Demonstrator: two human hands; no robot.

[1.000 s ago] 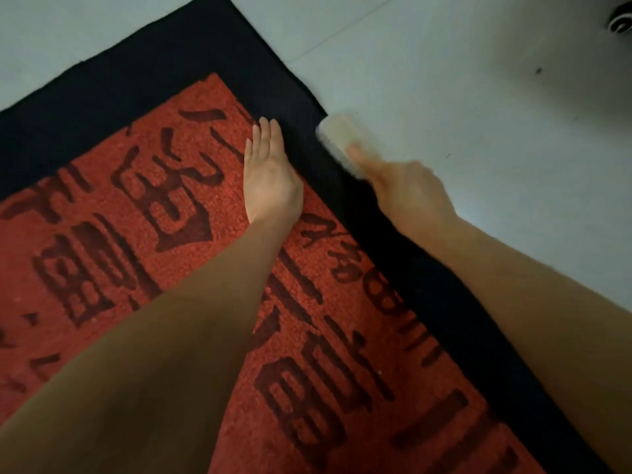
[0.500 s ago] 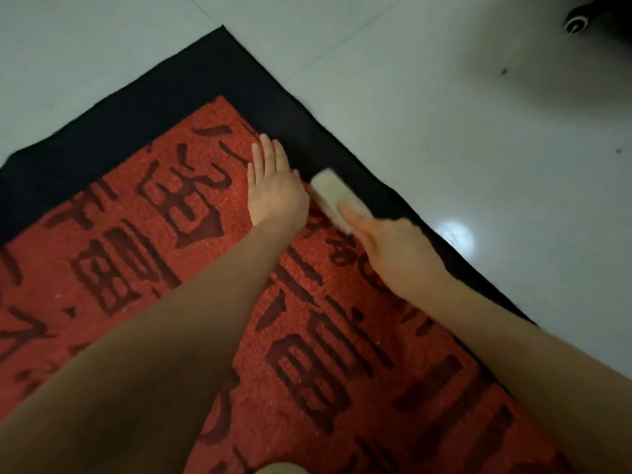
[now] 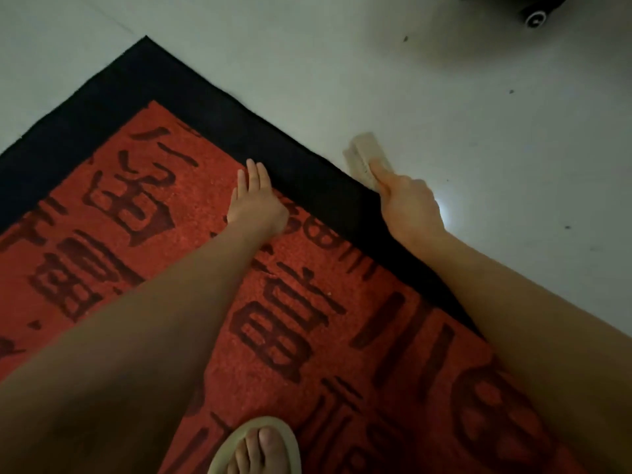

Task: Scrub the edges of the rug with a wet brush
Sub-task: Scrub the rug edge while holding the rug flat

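While right hand [image 3: 408,205] grips, brush [image 3: 366,157] protrudes forward

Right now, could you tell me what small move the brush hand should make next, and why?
Probably draw the brush back toward the rug's black border. The right hand holds it just past the rug edge, mostly over bare floor, while the left hand lies flat on the red pile, steadying the rug.

Brush [image 3: 365,158] on floor [image 3: 478,131] beside rug [image 3: 212,107]
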